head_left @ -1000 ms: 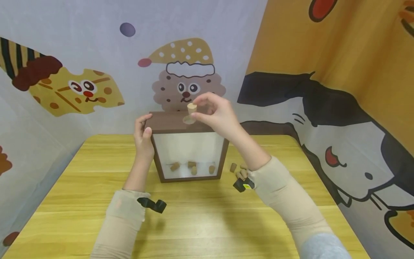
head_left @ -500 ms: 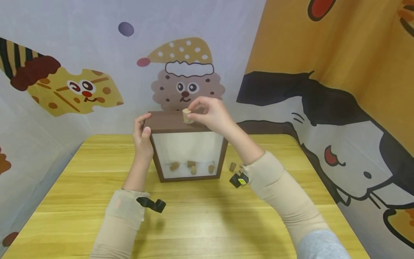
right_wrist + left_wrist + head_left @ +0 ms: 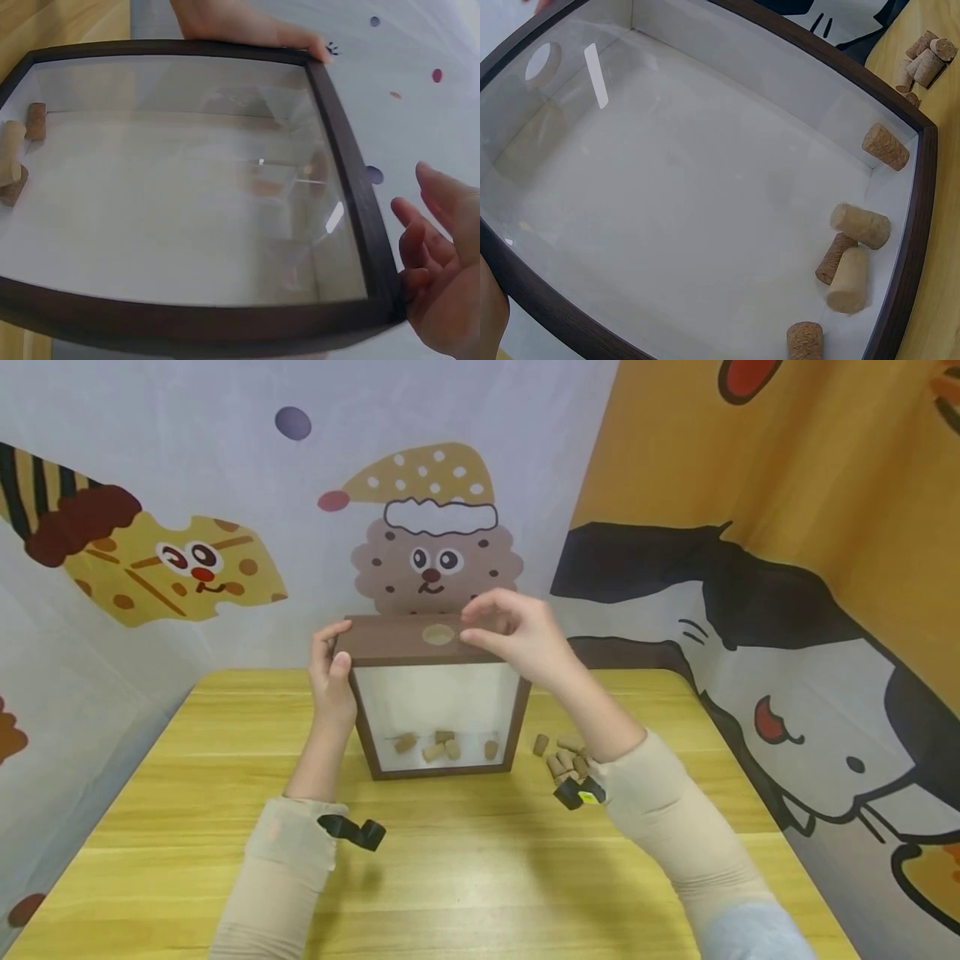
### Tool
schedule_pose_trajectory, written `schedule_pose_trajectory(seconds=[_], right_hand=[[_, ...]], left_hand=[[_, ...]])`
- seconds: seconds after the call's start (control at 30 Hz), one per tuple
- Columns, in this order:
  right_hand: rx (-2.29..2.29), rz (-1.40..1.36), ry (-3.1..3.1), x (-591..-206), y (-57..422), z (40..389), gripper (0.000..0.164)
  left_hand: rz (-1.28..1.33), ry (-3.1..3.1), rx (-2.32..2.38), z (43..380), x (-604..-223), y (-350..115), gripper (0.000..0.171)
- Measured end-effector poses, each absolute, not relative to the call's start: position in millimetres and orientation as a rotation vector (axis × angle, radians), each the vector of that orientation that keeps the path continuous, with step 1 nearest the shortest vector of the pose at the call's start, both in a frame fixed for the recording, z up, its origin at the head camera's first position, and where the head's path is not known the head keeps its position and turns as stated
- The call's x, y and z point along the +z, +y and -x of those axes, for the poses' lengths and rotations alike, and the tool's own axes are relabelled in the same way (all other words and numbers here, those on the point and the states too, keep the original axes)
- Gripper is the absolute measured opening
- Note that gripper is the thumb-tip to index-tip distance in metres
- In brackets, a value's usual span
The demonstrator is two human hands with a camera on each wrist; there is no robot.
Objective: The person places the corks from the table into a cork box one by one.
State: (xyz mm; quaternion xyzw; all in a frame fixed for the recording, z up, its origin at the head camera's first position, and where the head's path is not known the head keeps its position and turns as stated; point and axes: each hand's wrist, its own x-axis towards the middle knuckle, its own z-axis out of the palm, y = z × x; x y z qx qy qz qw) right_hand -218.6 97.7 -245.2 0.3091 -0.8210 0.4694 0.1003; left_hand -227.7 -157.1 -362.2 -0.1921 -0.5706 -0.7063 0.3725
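A dark-framed shadow box [image 3: 386, 647] with a clear front stands upright on the table, a round hole [image 3: 438, 634] in its top. My left hand [image 3: 332, 685] grips its upper left edge, thumb on the front and fingers around the side. Just right of the hole hovers my right hand [image 3: 528, 639], thumb and fingertips apart and nothing between them. Several corks [image 3: 847, 281] lie along the bottom inside the box, behind the clear panel. In the right wrist view the right hand [image 3: 450, 262] appears beside the frame's top edge.
A small heap of loose corks [image 3: 556, 766] lies on the wooden table [image 3: 450, 877], right of the box and partly behind the right wrist's black camera [image 3: 576, 794]. Behind the table hangs a cartoon-printed cloth [image 3: 255, 460].
The cork pinched in my right hand was lowered to the hole and let go. Another cork now lies inside the box. The right hand has drawn back rightward; the left stays put.
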Motion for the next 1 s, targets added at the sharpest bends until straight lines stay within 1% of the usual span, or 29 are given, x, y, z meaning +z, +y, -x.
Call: schedule_pose_trajectory(seconds=[0.1,0.23,0.43,0.6,0.83,1.0], right_hand=[[1.401,-0.907,-2.364,-248.3,111.3,207.1,0.024],[1.372,-0.944,-2.249,-259.4,129.8,193.2,0.023],[1.298,-1.105,-2.145,-291.9,156.6,179.2,0.029],[1.265,-1.163,-2.152,-325.2,175.8,173.3,0.034],[1.242,-1.118,-2.333,-370.9,205.7,170.8,0.038],[1.226,-1.052,-2.527,-397.4,224.4,171.5,0.034]], left_hand=[[0.49,-1.462,-1.81,228.3,-362.2,-156.9,0.075],[0.489,-1.457,-1.815,228.6,-362.2,-156.2,0.075],[0.485,-1.461,-1.8,227.7,-360.7,-156.1,0.078],[0.498,-1.465,-1.788,226.9,-361.1,-156.9,0.08],[0.509,-1.447,-1.806,227.8,-362.9,-156.8,0.073],[0.515,-1.446,-1.804,229.2,-363.6,-156.7,0.072]])
